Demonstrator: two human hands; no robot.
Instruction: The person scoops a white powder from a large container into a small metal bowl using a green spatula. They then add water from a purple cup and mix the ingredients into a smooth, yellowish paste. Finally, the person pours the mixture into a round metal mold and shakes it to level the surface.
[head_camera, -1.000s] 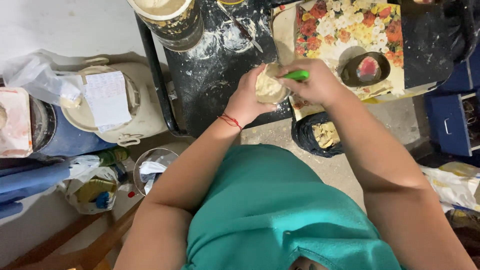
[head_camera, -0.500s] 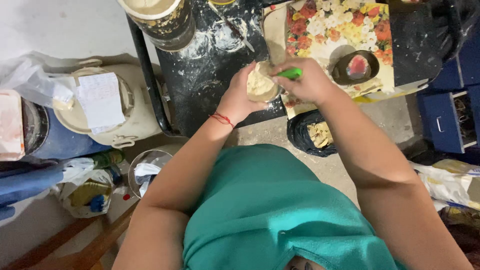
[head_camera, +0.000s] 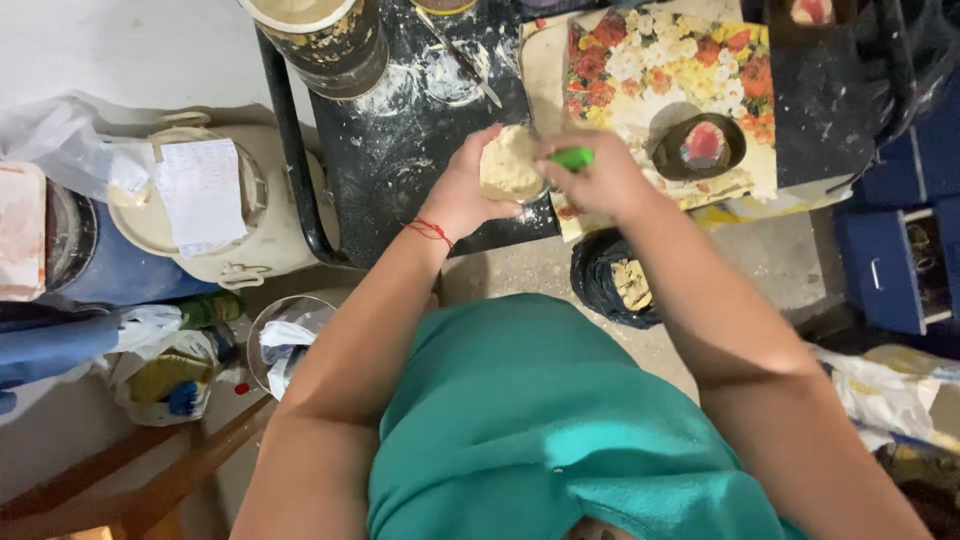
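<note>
My left hand (head_camera: 462, 192) cups a pale round lump of dough (head_camera: 508, 165) over the front edge of a black, flour-dusted table (head_camera: 400, 150). A red thread is tied around that wrist. My right hand (head_camera: 598, 180) is closed on a small green tool (head_camera: 572, 158) whose tip meets the dough's right side. Both hands touch the dough. A flowered mat (head_camera: 680, 70) lies on the table just right of my hands, with a dark bowl (head_camera: 698, 146) holding something pink on it.
A large tin (head_camera: 322, 40) and a knife (head_camera: 462, 62) sit at the table's far side. On the floor stand a cream lidded bucket (head_camera: 215, 235), a black bag of scraps (head_camera: 618, 280), a metal bowl (head_camera: 285, 335) and blue crates (head_camera: 900, 260).
Both hands with the dough and green tool stay together and have drifted slightly toward the table's far side. The view has shifted a little; the dough looks turned in my left palm.
</note>
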